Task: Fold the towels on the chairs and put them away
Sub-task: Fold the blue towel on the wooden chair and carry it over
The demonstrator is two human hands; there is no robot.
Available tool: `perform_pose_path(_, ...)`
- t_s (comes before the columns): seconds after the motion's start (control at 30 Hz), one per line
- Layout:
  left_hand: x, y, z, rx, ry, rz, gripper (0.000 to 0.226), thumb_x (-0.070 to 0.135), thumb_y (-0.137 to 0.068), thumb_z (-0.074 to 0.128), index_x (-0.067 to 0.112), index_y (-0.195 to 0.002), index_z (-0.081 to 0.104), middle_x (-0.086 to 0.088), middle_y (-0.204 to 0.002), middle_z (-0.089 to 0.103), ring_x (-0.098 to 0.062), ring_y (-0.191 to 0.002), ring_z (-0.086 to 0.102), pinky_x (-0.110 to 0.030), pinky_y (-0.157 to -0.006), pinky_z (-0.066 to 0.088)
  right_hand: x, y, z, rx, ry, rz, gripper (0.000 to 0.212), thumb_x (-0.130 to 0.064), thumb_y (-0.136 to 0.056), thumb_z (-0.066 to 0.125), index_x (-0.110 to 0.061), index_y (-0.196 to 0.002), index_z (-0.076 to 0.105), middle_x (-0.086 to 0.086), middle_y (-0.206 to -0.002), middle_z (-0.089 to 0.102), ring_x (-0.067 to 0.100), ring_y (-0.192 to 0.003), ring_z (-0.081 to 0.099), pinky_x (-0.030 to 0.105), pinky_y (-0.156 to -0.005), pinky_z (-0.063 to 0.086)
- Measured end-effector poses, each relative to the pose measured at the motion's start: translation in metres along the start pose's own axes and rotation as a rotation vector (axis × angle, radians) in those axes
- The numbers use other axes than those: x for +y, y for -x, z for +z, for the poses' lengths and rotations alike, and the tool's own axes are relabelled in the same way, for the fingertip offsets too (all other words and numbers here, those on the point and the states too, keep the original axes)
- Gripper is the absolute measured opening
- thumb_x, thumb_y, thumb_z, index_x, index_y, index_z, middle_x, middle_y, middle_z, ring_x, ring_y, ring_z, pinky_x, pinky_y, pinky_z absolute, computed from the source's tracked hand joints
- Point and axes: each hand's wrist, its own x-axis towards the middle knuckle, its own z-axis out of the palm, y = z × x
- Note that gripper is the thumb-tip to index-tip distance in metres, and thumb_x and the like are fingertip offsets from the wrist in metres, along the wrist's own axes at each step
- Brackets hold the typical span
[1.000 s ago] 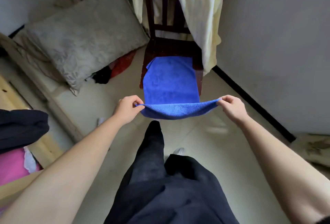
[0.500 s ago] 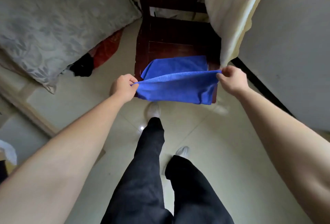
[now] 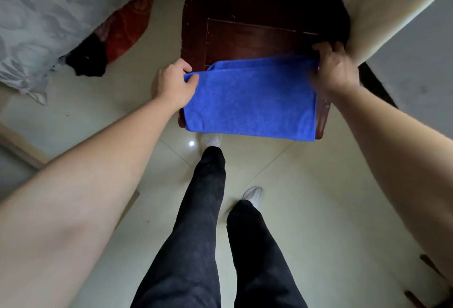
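A: What does the towel (image 3: 250,101) look like?

B: Bright blue, fuzzy like microfibre, doubled over so the top layer's edge runs near the far side with a strip of the lower layer showing past it. It lies on the front part of the chair (image 3: 245,13) seat, its near edge at the seat's front rim, covering most of the width.

A: And the hands?

B: The left hand (image 3: 172,84) is closed on the towel's far left corner, thumb on top and fingers curled beneath, pinching the cloth. The right hand (image 3: 337,72) is blurred; it sits at the far right corner with fingers bent down over the edge, but whether it truly grips the cloth I cannot tell.

A: Count things for me.

B: One blue towel. One dark red-brown wooden chair. One pale cream cloth (image 3: 382,8) hanging at the chair's right side. One grey patterned pillow (image 3: 61,8) at upper left, with one red item (image 3: 130,25) and one black item (image 3: 87,58) just beside it on the floor. Two bare forearms, two legs in dark trousers, two white shoes on the pale tiled floor (image 3: 318,197)
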Motion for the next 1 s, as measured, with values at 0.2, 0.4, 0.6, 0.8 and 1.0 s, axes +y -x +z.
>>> perform_pose_path(0.2, 0.003, 0.004, 0.007, 0.046, -0.165, 0.196, 0.036, 0.044, -0.080, 0.071, 0.023, -0.106, 0.060, 0.001, -0.099, 0.065, -0.027, -0.106, 0.050, -0.040, -0.088, 0.036, -0.004, -0.005, 0.016, -0.072, 0.132, -0.307, 0.068, -0.038, -0.083, 0.066, -0.019, -0.144, 0.040, 0.017, -0.147, 0.036, 0.041, -0.130, 0.038, 0.051, -0.103, 0.037)
perform_pose_path(0.4, 0.018, 0.005, 0.010, -0.040, -0.040, 0.198, 0.030, 0.026, -0.082, 0.072, 0.020, -0.110, 0.061, 0.005, -0.079, 0.059, -0.027, -0.091, 0.058, -0.039, -0.087, 0.044, 0.001, -0.007, 0.019, -0.027, 0.130, -0.316, 0.042, -0.037, -0.085, 0.069, -0.017, -0.121, 0.062, 0.017, -0.124, 0.051, 0.039, -0.117, 0.048, 0.047, -0.098, 0.039)
perform_pose_path(0.6, 0.022, 0.001, 0.012, -0.168, -0.146, 0.184, 0.042, 0.030, -0.083, 0.072, 0.018, -0.121, 0.060, -0.009, -0.113, 0.058, -0.030, -0.109, 0.052, -0.040, -0.095, 0.043, 0.004, -0.016, 0.005, -0.174, 0.111, -0.285, 0.044, -0.040, -0.083, 0.073, -0.020, -0.120, 0.061, 0.017, -0.126, 0.045, 0.039, -0.109, 0.053, 0.044, -0.089, 0.050)
perform_pose_path(0.8, 0.025, -0.002, 0.010, -0.211, -0.295, 0.169, 0.037, 0.039, -0.085, 0.070, 0.011, -0.109, 0.067, -0.014, -0.118, 0.054, -0.033, -0.108, 0.055, -0.037, -0.090, 0.046, 0.004, -0.023, 0.003, -0.188, 0.125, -0.221, 0.049, -0.045, -0.081, 0.075, -0.016, -0.118, 0.063, 0.018, -0.123, 0.050, 0.041, -0.105, 0.056, 0.044, -0.087, 0.050)
perform_pose_path(1.0, 0.026, -0.002, 0.010, -0.314, -0.036, 0.077, 0.039, 0.033, -0.074, 0.081, 0.021, -0.062, 0.046, 0.007, -0.067, 0.046, -0.018, -0.067, 0.045, -0.029, -0.056, 0.031, 0.011, -0.020, 0.004, -0.146, 0.174, -0.215, 0.047, -0.055, -0.082, 0.068, -0.018, -0.112, 0.067, 0.016, -0.114, 0.061, 0.038, -0.103, 0.059, 0.040, -0.080, 0.047)
